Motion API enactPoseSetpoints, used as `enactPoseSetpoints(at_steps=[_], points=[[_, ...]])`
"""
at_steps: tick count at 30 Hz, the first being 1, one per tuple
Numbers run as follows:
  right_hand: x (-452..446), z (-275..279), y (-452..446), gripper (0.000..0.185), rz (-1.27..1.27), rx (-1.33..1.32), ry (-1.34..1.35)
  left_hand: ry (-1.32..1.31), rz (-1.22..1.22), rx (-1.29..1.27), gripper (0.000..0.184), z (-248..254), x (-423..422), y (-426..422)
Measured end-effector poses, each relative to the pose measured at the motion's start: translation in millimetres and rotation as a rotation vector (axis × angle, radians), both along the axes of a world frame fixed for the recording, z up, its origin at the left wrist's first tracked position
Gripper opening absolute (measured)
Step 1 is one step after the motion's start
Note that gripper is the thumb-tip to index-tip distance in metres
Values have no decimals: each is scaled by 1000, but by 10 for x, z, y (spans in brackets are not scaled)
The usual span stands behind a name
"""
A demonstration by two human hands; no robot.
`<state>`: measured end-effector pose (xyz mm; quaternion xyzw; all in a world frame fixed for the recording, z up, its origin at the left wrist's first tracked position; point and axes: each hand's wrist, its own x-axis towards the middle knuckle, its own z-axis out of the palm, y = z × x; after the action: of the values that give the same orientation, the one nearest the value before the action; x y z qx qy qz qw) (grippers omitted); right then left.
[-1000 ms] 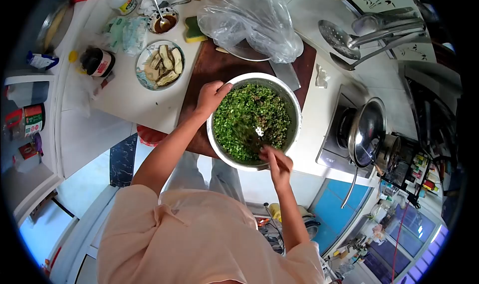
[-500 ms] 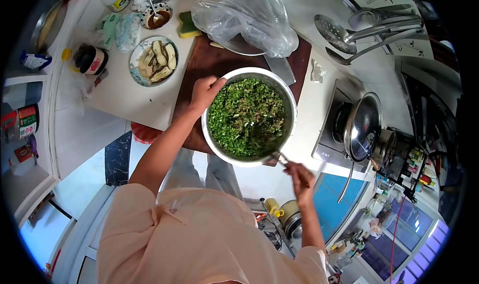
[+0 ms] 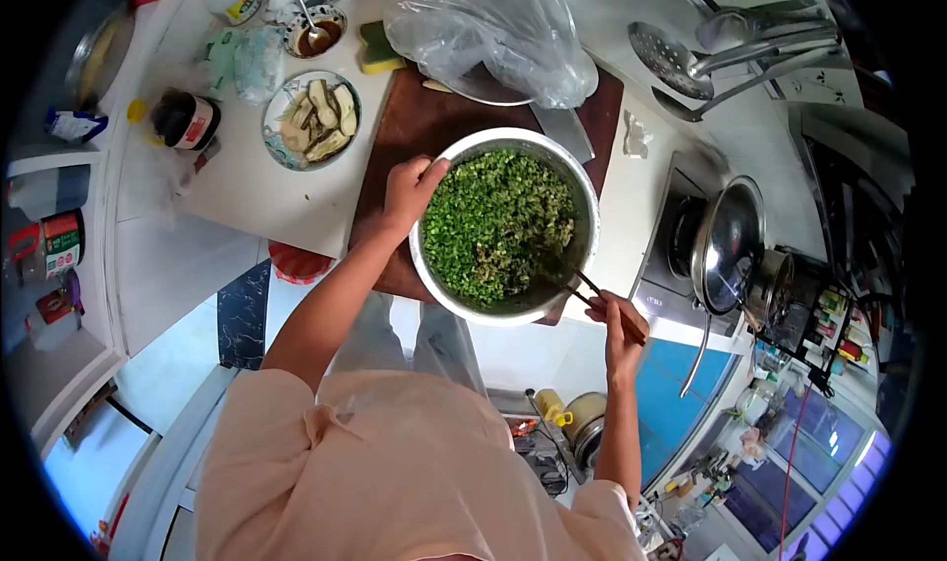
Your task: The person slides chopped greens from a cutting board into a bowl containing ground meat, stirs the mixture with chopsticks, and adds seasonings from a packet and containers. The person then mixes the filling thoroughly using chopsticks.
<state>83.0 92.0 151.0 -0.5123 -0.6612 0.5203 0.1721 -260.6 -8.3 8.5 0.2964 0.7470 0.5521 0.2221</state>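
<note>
A large metal bowl (image 3: 593, 228) stands at the near edge of a brown cutting board (image 3: 383, 157). Finely chopped greens (image 3: 473, 216) fill it, mixed with a browner chopped filling on the right side. My left hand (image 3: 412, 191) grips the bowl's upper left rim, thumb over the edge. My right hand (image 3: 619, 322) is closed around a pair of dark chopsticks (image 3: 590, 283) at the bowl's lower right. Their tips are down in the greens and hidden there.
Beyond the bowl lie a cleaver (image 3: 564, 132) and a clear plastic bag (image 3: 493, 29). To the left are a plate of eggplant pieces (image 3: 326, 117), a sauce bowl (image 3: 335, 29) and a sponge (image 3: 379, 50). A wok (image 3: 730, 241) sits on the stove at right; skimmers (image 3: 671, 63) lie behind.
My right hand has shifted right and up, and the chopsticks now show spread apart over the rim. The browner part of the mixture has moved rightward. My left hand stays on the rim.
</note>
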Motion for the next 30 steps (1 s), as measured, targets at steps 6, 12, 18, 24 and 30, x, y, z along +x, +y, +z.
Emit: enactPoseSetpoints(at_steps=[6,12,18,24,30], points=[[-311,-332,-566,18,108,-150,156,-72,50,28,38,-53,45,28],[-756,-520,-39,22,19,-88,274,-29,13,4,37,-37,16,13],[-114,-135,-553,17,231,-4,105,-40,28,19,36,-57,16,21],[-841,-470,-345,8,485,257,226,-9,32,-1,39,-41,14,16],[-190,-291,-83,17,127,203,-5,29,55,3,42,-58,27,15]])
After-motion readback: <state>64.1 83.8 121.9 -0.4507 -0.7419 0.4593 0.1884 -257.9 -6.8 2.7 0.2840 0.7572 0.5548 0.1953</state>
